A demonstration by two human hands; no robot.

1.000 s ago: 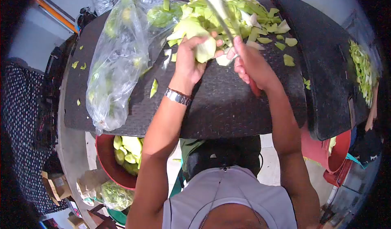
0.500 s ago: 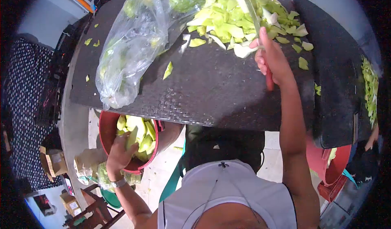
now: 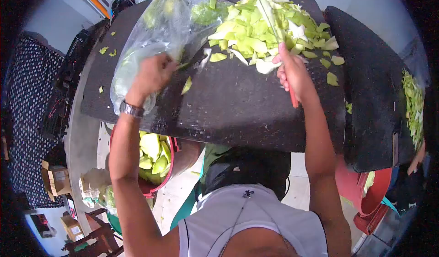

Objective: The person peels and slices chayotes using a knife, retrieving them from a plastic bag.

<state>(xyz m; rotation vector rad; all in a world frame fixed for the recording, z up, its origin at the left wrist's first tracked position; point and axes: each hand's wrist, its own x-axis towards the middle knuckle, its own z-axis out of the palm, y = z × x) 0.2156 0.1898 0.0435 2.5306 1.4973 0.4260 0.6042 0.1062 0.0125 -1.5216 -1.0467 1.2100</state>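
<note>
My right hand (image 3: 295, 76) is closed round the red handle of a knife (image 3: 293, 97). Its blade points away from me, over a heap of pale green cut pieces (image 3: 256, 28); a pale strip lies along the blade. My left hand (image 3: 155, 74) is over a clear plastic bag (image 3: 125, 76) on the dark table, its fingers curled and slightly blurred; what they grip is hidden. Green produce (image 3: 206, 14) shows through the bag. Below the table edge, partly behind my left forearm, a red bucket (image 3: 171, 165) contains pale green peeled pieces (image 3: 157, 154).
The dark table (image 3: 238, 106) has loose green scraps scattered on it. A second dark surface (image 3: 370, 97) adjoins at right, with shredded green pieces (image 3: 413, 106) and another person's hand (image 3: 417, 158) at the far edge. Another red bucket (image 3: 379, 193) stands below it.
My left hand has risen out of the red bucket and moved up over the plastic bag. My right hand, still with the knife, has shifted slightly left and down.
</note>
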